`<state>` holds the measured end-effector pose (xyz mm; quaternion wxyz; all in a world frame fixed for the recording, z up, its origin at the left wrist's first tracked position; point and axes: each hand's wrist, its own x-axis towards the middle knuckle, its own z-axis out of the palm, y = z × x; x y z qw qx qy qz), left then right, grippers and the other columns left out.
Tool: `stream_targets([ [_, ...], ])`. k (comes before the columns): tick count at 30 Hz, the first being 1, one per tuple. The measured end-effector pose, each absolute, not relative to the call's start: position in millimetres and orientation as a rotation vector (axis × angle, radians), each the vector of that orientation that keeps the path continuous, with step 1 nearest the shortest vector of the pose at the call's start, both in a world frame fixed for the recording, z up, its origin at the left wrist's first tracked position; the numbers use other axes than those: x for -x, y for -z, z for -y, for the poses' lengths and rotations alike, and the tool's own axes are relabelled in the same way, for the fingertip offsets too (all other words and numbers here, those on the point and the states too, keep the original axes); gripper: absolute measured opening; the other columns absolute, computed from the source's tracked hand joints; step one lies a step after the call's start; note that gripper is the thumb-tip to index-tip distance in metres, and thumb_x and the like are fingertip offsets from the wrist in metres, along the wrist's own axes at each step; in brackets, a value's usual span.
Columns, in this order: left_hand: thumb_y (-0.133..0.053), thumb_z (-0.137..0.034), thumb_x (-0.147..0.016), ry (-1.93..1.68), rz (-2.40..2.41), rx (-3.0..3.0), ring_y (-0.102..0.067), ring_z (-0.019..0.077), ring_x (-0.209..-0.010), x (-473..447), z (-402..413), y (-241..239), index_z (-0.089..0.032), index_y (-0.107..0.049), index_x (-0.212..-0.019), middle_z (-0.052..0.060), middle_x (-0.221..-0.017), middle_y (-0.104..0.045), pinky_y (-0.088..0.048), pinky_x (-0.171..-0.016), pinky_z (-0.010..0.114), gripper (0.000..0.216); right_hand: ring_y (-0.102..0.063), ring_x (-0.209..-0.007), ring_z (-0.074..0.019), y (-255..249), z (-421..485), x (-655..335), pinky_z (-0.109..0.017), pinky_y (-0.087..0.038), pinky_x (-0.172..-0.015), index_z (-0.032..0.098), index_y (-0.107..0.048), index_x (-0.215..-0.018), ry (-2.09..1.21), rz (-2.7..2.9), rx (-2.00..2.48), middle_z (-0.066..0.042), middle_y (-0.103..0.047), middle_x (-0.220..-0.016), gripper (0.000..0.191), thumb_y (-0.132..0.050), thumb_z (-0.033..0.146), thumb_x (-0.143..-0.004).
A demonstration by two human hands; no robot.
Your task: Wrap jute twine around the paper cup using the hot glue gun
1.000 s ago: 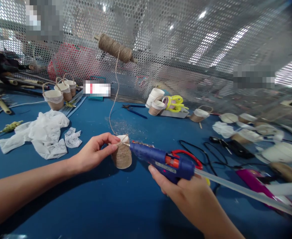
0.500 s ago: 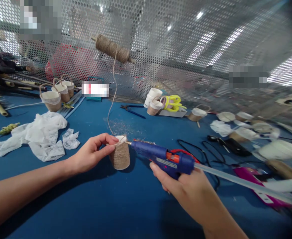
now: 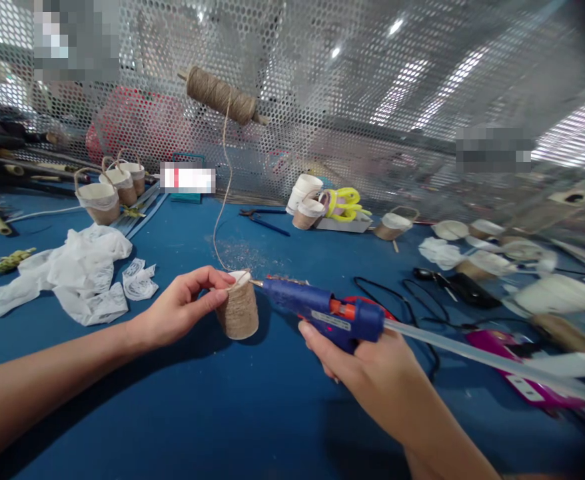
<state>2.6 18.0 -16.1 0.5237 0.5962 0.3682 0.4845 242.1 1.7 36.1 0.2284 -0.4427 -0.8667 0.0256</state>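
My left hand (image 3: 187, 300) pinches the rim of a small paper cup (image 3: 238, 312) wrapped in brown twine, thumb outside and fingers at the opening. The cup tilts slightly over the blue tabletop. From its rim a loose strand of twine (image 3: 229, 167) runs up to a spool of twine (image 3: 220, 95) mounted on a rod against the mesh. My right hand (image 3: 367, 373) is closed round the handle of a blue hot glue gun (image 3: 317, 307). A long clear glue stick (image 3: 472, 353) sticks out of its back. The gun's metal nozzle is right beside the cup's rim.
White lace (image 3: 67, 273) lies on the left, with small handled baskets (image 3: 100, 203) behind it. Blue-handled pliers (image 3: 267, 221) and yellow-handled scissors (image 3: 343, 203) lie farther back. A black cable (image 3: 412, 300) and a magenta object (image 3: 512, 367) are on the right. Perforated metal mesh closes the back.
The glue gun's nozzle still sits at the cup's rim, with the gun tilted slightly differently. The view has shifted a little; both hands keep their holds.
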Motion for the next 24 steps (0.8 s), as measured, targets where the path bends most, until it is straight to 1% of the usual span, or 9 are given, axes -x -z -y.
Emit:
stream_targets([
  [3, -0.06, -0.037, -0.078, -1.163, -0.898, -1.412, -0.053, 0.0212, -0.099, -3, -18, 15, -0.015, -0.055, -0.073, 0.008, -0.097, -0.06, -0.037, -0.089, 0.034, 0.024, -0.058, -0.039, -0.0145, -33, 1, -243, -0.023, -0.048, -0.042, 0.026, -0.068, -0.063, -0.016, 2.37, 1.217, 0.003, -0.056, -0.039, 0.033, -0.045, 0.029, -0.086],
  [6, -0.059, -0.037, -0.078, -1.163, -0.899, -1.41, -0.053, 0.0207, -0.098, -3, -19, 15, -0.015, -0.055, -0.073, 0.008, -0.097, -0.06, -0.037, -0.088, 0.034, 0.024, -0.066, -0.058, -0.0184, -29, 3, -243, -0.026, -0.053, -0.054, 0.028, -0.072, -0.072, 0.08, 2.381, 1.136, 0.0, -0.063, -0.05, 0.036, -0.04, 0.029, -0.089],
  [8, -0.059, -0.037, -0.079, -1.161, -0.902, -1.418, -0.053, 0.0209, -0.099, -4, -19, 15, -0.015, -0.054, -0.073, 0.008, -0.097, -0.06, -0.036, -0.089, 0.034, 0.024, -0.068, -0.067, -0.0197, -27, 4, -242, -0.027, -0.054, -0.059, 0.028, -0.072, -0.075, 0.092, 2.401, 1.109, -0.001, -0.066, -0.055, 0.037, -0.038, 0.029, -0.089],
  [12, -0.057, -0.038, -0.08, -1.159, -0.878, -1.425, -0.051, 0.0223, -0.105, -5, -19, 15, -0.015, -0.054, -0.074, 0.008, -0.097, -0.06, -0.035, -0.092, 0.036, 0.024, -0.066, -0.06, -0.0201, -25, 8, -238, -0.027, -0.053, -0.052, 0.026, -0.072, -0.077, 0.072, 2.344, 1.188, -0.002, -0.063, -0.051, 0.032, -0.042, 0.031, -0.087],
  [15, -0.056, -0.038, -0.081, -1.144, -0.858, -1.415, -0.05, 0.0229, -0.11, -5, -19, 16, -0.015, -0.054, -0.076, 0.009, -0.102, -0.061, -0.034, -0.095, 0.036, 0.024, -0.065, -0.055, -0.0199, -23, 8, -238, -0.027, -0.052, -0.049, 0.026, -0.072, -0.079, 0.071, 2.322, 1.184, -0.002, -0.062, -0.048, 0.034, -0.039, 0.031, -0.088],
  [18, -0.057, -0.039, -0.081, -1.133, -0.863, -1.405, -0.05, 0.0228, -0.109, -5, -18, 16, -0.015, -0.055, -0.076, 0.01, -0.106, -0.06, -0.034, -0.094, 0.036, 0.025, -0.064, -0.053, -0.0199, -20, 6, -242, -0.028, -0.052, -0.05, 0.026, -0.072, -0.08, 0.117, 2.332, 1.16, -0.002, -0.06, -0.046, 0.036, -0.038, 0.03, -0.088],
  [21, -0.056, -0.039, -0.081, -1.13, -0.868, -1.412, -0.051, 0.0226, -0.107, -4, -18, 17, -0.015, -0.055, -0.076, 0.01, -0.106, -0.059, -0.034, -0.093, 0.035, 0.025, -0.064, -0.052, -0.0193, -20, 2, -248, -0.028, -0.052, -0.052, 0.027, -0.073, -0.08, 0.183, 2.392, 1.085, -0.002, -0.059, -0.045, 0.038, -0.035, 0.025, -0.089],
  [24, -0.056, -0.038, -0.081, -1.135, -0.877, -1.418, -0.052, 0.0223, -0.104, -3, -18, 17, -0.015, -0.054, -0.075, 0.009, -0.103, -0.059, -0.035, -0.091, 0.034, 0.024, -0.064, -0.054, -0.0186, -28, 0, -247, -0.026, -0.051, -0.049, 0.027, -0.072, -0.072, 0.156, 2.406, 1.064, -0.002, -0.063, -0.05, 0.036, -0.039, 0.022, -0.087],
])
